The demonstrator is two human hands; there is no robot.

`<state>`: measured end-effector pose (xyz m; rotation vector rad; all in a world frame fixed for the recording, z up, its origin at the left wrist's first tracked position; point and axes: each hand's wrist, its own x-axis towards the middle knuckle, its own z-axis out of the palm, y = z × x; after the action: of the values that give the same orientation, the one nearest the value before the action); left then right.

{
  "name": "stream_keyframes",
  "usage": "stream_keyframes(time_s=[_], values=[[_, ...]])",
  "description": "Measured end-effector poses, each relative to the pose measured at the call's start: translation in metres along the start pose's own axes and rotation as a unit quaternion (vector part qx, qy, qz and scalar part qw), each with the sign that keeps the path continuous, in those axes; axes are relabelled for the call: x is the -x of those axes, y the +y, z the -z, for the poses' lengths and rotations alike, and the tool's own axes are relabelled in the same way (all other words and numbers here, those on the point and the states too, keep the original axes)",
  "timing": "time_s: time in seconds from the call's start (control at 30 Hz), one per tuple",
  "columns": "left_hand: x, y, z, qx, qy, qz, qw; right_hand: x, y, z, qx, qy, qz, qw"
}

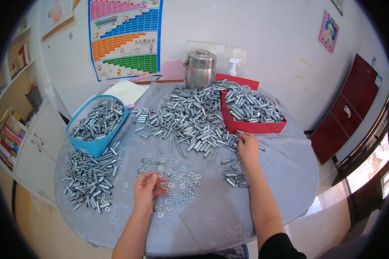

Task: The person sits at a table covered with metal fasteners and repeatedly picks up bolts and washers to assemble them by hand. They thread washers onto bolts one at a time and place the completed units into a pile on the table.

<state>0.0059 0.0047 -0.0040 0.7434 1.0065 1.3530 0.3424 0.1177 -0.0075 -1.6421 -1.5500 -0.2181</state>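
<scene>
My left hand (148,190) hovers over a spread of small washers and nuts (188,187), its thumb and forefinger drawn together and the other fingers loosely curled. What lies between those fingertips, if anything, is too small to make out. My right hand (248,149) reaches to the near edge of a big heap of shiny metal sleeves (194,114), just in front of the red box (257,127). Its fingers are bent together at a metal sleeve (239,132) there. A small group of sleeves (234,176) lies left of my right forearm.
A blue basket (86,146) full of metal bolts stands at the left, with a pile of bolts and sleeves (90,181) before it. The red box is filled too. At the back are a steel pot (200,69), a white spray bottle (234,67) and paper (127,91).
</scene>
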Motion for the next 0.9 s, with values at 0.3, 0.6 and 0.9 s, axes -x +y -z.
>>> stream_keyframes(time_s=[0.3,0.6,0.9], values=[[-0.001,0.000,0.003,0.003,0.012,-0.005,1.000,0.006,-0.028,-0.008,0.064,-0.044,0.184,0.980],[0.000,0.000,0.003,0.000,0.007,-0.005,1.000,0.007,-0.022,-0.015,0.072,-0.117,0.218,0.966],[0.000,0.000,0.003,-0.001,0.008,0.000,1.000,0.012,-0.026,-0.016,0.053,-0.093,0.189,0.976]])
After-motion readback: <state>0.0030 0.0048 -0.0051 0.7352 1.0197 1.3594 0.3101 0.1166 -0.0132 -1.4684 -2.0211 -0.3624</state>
